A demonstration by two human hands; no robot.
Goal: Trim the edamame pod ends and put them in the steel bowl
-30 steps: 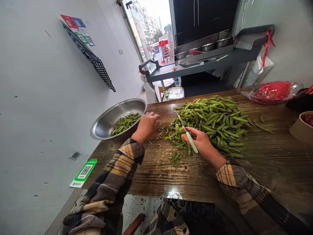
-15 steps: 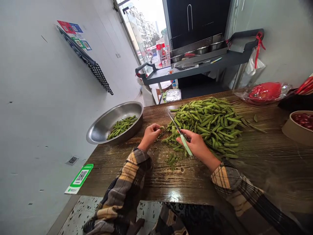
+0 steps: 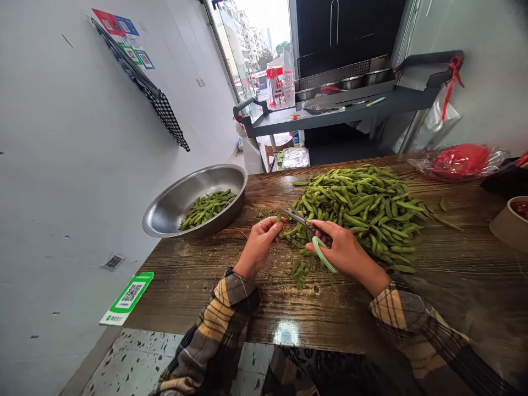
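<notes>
1. Head view: the left hand point(image 3: 259, 243) is pinching a pod point(image 3: 279, 221) between thumb and nearly closed fingertips, now holding it closer to the scissors point(image 3: 297, 218) than half a second ago.
2. The right hand point(image 3: 345, 251) is gripping the scissors, fingers curling around the handles; the blades are now standing apart, having looked closed earlier.
3. The pile point(image 3: 358, 206) is lying on the table point(image 3: 181, 286) beyond the right hand; the bowl point(image 3: 165, 214) is sitting at left, holding other pods.
</notes>
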